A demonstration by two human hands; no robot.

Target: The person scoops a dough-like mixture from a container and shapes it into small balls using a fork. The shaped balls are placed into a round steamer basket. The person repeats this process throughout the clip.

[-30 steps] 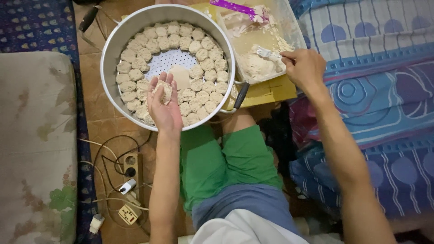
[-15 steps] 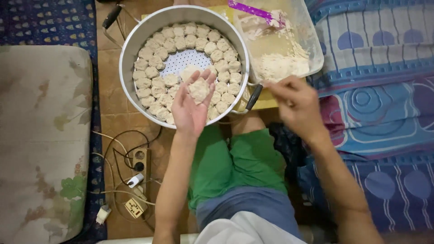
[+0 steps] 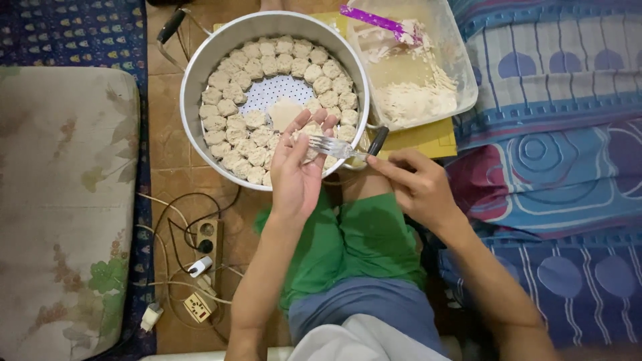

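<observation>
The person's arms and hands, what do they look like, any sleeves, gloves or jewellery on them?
Both forearms are bare right to the frame's lower edge, with no sleeves showing. The left hand and right hand wear no gloves, and no rings, watch or bracelets show. Fingers are slender, nails short and unpainted as far as visible.

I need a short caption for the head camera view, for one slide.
Left hand cups a dumpling piece over a full steamer pan while the right hand brings a fork to it.

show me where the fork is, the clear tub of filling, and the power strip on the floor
fork (image 3: pixel 332 146), head view, on its metal tines.
clear tub (image 3: pixel 460 67), head view, on its right rim.
power strip (image 3: pixel 207 235), head view, on its top face.
</observation>
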